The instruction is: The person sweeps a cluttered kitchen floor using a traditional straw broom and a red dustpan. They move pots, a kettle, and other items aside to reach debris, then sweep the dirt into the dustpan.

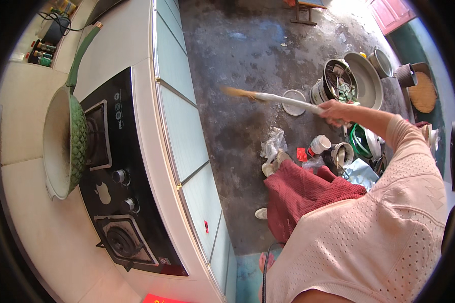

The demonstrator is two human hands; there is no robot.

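Observation:
My right hand point(335, 110) grips the pale, smooth handle of a straw-coloured brush point(280, 99). The brush points left over the dark floor, and its bristle end is blurred. My left hand point(267, 260) shows only in part at the bottom, beside a black cable point(266, 269); my torso hides much of it. At the left, a wok point(58, 140) with a green patterned outside and a green handle rests tilted over one burner of a black gas hob point(138, 212). The other burner point(121, 241) is bare.
A pale counter point(112, 45) with glass-fronted cabinets point(182, 132) runs along the left. On the floor point(231, 49) lie a round lid point(294, 102), a filled bucket point(339, 77), a large basin point(371, 87), a plastic bag point(275, 142) and a tipped white tub point(320, 144). Small bottles point(43, 53) stand in a niche.

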